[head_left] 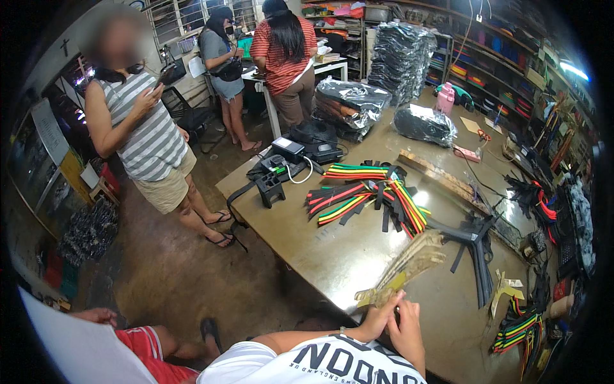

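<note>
My left hand (377, 318) and my right hand (407, 325) are together at the table's near edge. Their fingers are closed around the lower end of a fanned bundle of tan strips (409, 259) with yellowish ends. The strips spread upward and to the right, over the tabletop; what they are made of I cannot tell. Just beyond lies a pile of straps (371, 192) striped red, yellow, green and black. A black forked strap piece (476, 249) rests to the right of the bundle.
More striped straps (517, 329) and yellowish pieces (507, 289) lie at the right. A long wooden bar (441, 179), plastic-wrapped black stacks (400, 61) and a pink bottle (445, 98) are farther back. A person (144, 128) stands left; another in red shorts (144, 352) sits beside me.
</note>
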A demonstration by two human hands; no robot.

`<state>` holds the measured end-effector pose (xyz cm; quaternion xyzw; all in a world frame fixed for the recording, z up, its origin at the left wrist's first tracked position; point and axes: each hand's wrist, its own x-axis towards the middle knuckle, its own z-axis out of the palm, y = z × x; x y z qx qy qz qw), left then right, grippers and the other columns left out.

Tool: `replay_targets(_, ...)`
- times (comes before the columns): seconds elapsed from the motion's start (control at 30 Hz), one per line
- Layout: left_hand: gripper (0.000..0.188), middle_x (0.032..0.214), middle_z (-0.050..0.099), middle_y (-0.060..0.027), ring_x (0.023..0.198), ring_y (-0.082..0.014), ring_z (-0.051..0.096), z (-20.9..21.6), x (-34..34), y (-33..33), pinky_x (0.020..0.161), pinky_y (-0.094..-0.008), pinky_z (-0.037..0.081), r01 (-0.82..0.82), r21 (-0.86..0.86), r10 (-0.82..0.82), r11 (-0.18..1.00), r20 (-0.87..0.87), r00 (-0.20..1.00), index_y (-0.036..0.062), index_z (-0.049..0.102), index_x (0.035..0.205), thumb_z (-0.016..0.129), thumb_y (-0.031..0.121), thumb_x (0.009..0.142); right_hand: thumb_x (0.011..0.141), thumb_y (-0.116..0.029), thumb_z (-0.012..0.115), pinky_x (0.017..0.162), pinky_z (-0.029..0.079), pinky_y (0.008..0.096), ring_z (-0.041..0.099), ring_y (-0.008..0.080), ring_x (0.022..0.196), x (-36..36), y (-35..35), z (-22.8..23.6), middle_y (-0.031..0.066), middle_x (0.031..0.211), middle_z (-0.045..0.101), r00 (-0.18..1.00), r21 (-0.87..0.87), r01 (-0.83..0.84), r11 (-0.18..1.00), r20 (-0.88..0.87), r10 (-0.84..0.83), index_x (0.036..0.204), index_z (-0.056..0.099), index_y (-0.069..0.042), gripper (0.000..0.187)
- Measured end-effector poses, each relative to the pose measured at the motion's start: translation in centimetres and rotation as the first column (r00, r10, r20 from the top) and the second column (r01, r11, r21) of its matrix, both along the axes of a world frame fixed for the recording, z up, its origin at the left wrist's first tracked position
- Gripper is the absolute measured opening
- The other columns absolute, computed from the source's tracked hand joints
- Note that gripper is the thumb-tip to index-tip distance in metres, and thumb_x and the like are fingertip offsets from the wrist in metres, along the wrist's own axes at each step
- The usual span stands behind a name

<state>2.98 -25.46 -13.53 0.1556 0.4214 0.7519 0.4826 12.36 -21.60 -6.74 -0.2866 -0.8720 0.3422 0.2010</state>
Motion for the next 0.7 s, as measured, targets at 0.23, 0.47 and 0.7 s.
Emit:
replay_targets(0.23,0.039,0.117,0.059,-0.0058,0.107,-0.0143,0.054,0.1,-0.2,1.0,0.097,-0.0304,0.043,0.314,-0.013,-0.313,0.949,-0.123,0.942,-0.0002,0.053,0.125,0.06,0.025,0.096,0.089,-0.007,0.059,0.076,0.047,0.0342,0.058,0.0276,0.088,1.7,1.2,-2.9,0.0178,0.099,0.056,0.979,-0.17,-0.008,0.985,-0.203,-0.027,0.111,0.051,0.003,0.026)
replay_targets(0.47,0.091,0.122,0.053,-0.0123,0.117,-0.0196,0.05,6.0,-4.6,12.1,0.105,-0.0371,0.036,0.336,0.376,-0.014,0.864,-0.648,0.761,0.0051,0.004,0.154,0.064,0.031,0.091,0.101,-0.017,0.053,0.071,0.044,0.0235,0.051,0.0081,0.083,3.9,5.4,-6.6,0.0029,0.095,0.056,0.561,-0.621,0.304,0.723,-0.497,-0.662,0.117,0.049,-0.003,0.022)
replay_targets(0.7,0.07,0.058,0.036,0.0069,0.046,-0.006,0.034,22.3,-10.3,30.4,0.044,-0.0231,0.03,0.602,0.313,-0.622,0.735,-0.042,0.782,0.0125,0.009,0.155,0.045,0.015,0.094,0.101,-0.023,0.053,0.076,0.042,0.0237,0.049,0.0082,0.085,4.8,5.7,-7.4,0.0029,0.096,0.055,0.447,-0.604,0.385,0.698,-0.54,-0.714,0.116,0.05,0.0,0.027)
